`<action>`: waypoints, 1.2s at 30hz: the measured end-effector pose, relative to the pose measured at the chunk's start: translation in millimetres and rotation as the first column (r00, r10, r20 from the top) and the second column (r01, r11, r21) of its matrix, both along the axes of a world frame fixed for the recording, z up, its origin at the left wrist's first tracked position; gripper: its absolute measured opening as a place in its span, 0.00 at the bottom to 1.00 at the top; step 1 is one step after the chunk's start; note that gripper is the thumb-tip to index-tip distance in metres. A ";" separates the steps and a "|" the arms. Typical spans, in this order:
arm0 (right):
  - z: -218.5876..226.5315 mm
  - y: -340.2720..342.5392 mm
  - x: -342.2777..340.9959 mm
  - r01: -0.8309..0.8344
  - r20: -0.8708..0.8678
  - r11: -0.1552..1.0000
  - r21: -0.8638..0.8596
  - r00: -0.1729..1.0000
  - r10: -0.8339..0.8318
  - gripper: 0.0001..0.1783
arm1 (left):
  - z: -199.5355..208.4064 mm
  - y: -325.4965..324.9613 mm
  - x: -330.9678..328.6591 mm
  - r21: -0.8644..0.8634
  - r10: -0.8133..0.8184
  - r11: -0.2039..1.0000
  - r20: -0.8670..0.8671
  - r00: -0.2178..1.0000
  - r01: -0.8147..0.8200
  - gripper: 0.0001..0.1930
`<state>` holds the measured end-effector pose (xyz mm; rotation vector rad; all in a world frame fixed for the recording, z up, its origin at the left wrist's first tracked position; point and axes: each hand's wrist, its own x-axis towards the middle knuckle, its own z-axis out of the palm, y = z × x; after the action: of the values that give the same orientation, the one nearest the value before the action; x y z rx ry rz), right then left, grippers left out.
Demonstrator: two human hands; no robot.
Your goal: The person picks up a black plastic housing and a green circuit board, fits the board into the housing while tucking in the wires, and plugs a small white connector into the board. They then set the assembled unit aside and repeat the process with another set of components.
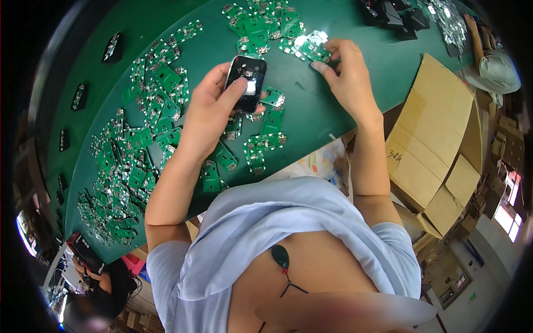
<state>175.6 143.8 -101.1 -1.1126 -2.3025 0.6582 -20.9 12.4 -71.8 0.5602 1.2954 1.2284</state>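
Observation:
My left hand [214,102] is closed around a small, glossy black phone-shaped device [242,94] with a pale edge. The thumb lies across its face, which reflects light. To the right and a little farther off, my right hand [350,75] pinches the edge of a green circuit board [317,53] between thumb and fingers. Bright glare covers part of that board, close to the tabletop. Several loose circuit boards [265,143] lie nearer me, just past the left hand. A pile of more boards [255,33] sits at the far middle.
Many circuit boards [133,161] spread over the left of the green table [311,119]. Black cases [397,19] stand at the far right. An open cardboard box [433,133] is at the table's right edge. Other people's arms show at far right [474,41] and lower left [102,280].

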 end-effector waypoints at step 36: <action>17.8 -30.1 -15.0 -0.784 -0.661 0.170 -0.596 0.360 -0.659 0.17 | -10.6 9.3 14.1 0.319 0.206 0.947 -0.671 0.712 0.027 0.12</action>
<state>160.6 113.6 -83.3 -0.4804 -0.4408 2.3871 -6.7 21.7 -82.5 1.3032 1.7841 1.3668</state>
